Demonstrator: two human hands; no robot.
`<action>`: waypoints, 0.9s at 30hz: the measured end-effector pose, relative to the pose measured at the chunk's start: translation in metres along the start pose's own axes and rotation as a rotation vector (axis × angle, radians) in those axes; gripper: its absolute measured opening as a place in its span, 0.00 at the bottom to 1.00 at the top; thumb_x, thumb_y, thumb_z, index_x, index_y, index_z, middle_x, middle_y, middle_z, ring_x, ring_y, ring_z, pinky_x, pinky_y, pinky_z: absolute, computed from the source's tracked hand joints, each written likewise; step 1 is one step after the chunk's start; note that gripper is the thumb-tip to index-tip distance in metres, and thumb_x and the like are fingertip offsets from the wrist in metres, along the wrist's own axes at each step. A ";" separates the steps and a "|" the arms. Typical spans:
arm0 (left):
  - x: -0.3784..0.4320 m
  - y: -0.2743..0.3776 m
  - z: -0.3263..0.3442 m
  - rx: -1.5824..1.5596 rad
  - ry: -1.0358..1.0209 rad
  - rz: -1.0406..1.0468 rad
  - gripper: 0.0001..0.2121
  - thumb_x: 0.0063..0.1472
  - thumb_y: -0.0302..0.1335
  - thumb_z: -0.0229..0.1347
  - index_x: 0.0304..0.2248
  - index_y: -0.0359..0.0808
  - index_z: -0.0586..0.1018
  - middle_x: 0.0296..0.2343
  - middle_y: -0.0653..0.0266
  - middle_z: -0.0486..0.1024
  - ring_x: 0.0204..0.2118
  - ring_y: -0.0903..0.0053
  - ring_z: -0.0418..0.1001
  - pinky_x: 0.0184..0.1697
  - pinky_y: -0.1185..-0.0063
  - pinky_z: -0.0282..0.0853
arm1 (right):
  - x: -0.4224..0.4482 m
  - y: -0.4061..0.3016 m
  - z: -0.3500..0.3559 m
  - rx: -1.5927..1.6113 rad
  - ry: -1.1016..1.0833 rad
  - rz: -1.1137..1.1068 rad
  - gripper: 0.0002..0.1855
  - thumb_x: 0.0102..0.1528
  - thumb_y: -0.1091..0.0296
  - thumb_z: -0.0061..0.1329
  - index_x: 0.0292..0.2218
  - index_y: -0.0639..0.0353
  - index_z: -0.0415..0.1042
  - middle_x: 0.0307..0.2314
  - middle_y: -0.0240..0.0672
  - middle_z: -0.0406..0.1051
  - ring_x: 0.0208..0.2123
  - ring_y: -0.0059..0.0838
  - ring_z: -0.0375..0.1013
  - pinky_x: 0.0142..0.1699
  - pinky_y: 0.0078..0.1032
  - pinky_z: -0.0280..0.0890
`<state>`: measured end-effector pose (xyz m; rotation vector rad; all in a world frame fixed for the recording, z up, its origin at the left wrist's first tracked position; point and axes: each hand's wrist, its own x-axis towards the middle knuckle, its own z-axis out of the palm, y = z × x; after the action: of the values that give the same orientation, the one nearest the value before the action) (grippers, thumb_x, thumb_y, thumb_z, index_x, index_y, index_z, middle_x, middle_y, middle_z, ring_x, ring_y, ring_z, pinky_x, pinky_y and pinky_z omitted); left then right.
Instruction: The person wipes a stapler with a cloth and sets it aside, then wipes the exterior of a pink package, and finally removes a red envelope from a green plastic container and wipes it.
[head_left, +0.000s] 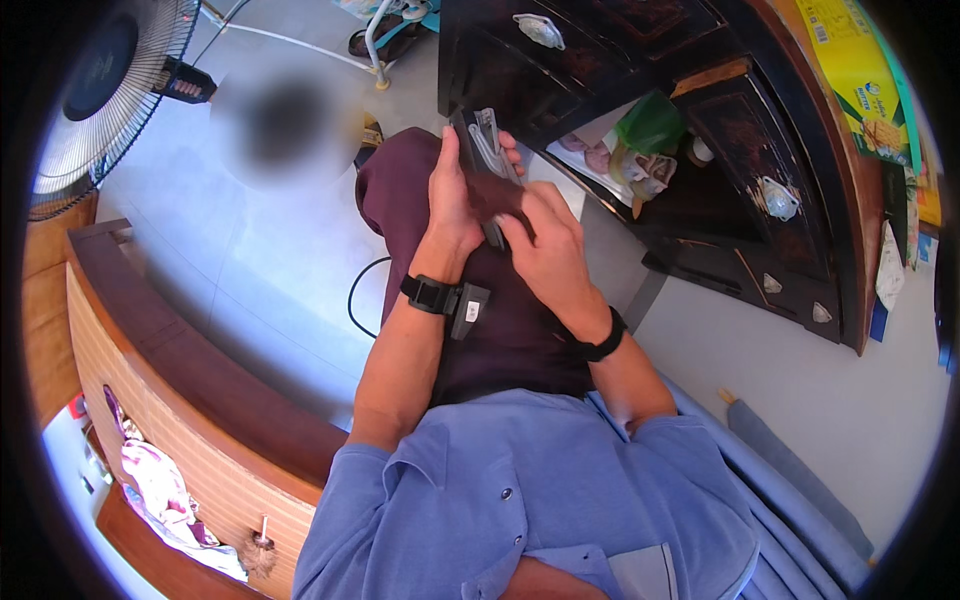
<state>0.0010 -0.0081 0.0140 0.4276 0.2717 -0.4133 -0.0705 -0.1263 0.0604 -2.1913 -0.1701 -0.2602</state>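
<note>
Above the lap, my left hand is wrapped around a long grey device. It has a pale bar-like part along its upper end, and its exact kind cannot be told. The left thumb lies along one side and the fingertips show on the far side. My right hand is bent over the device's lower end, with fingers and thumb close together. Blur and the fingers hide whether it grips anything. Below both hands are dark maroon trousers. A black strap with a small box circles the left wrist.
To the right, a dark wooden cabinet has an open compartment holding a green plastic bag. A yellow box lies on top. An electric fan and a wooden bed frame are on the left. Blue rolled material lies lower right.
</note>
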 end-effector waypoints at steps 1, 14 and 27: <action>0.002 0.001 0.000 0.025 0.018 0.020 0.30 0.73 0.53 0.36 0.46 0.32 0.75 0.38 0.61 0.78 0.39 0.71 0.76 0.47 0.71 0.73 | -0.002 -0.003 -0.010 0.018 -0.087 0.042 0.14 0.52 0.74 0.58 0.41 0.66 0.74 0.36 0.46 0.71 0.36 0.49 0.74 0.42 0.37 0.69; 0.009 0.000 -0.009 -0.226 -0.153 -0.087 0.27 0.74 0.51 0.35 0.54 0.35 0.70 0.38 0.61 0.75 0.39 0.68 0.73 0.46 0.68 0.71 | -0.005 -0.012 -0.021 0.043 -0.090 0.004 0.11 0.53 0.79 0.56 0.40 0.62 0.78 0.33 0.42 0.73 0.35 0.44 0.76 0.41 0.32 0.70; 0.011 0.002 -0.014 -0.257 -0.420 -0.132 0.24 0.75 0.46 0.36 0.54 0.37 0.73 0.41 0.62 0.77 0.41 0.70 0.76 0.51 0.72 0.70 | 0.041 -0.007 -0.041 0.229 0.073 -0.029 0.19 0.55 0.80 0.54 0.49 0.67 0.72 0.45 0.41 0.73 0.44 0.33 0.75 0.49 0.28 0.69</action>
<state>0.0092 -0.0031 -0.0014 0.0646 -0.0566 -0.5783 -0.0373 -0.1542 0.0995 -1.9505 -0.1819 -0.3207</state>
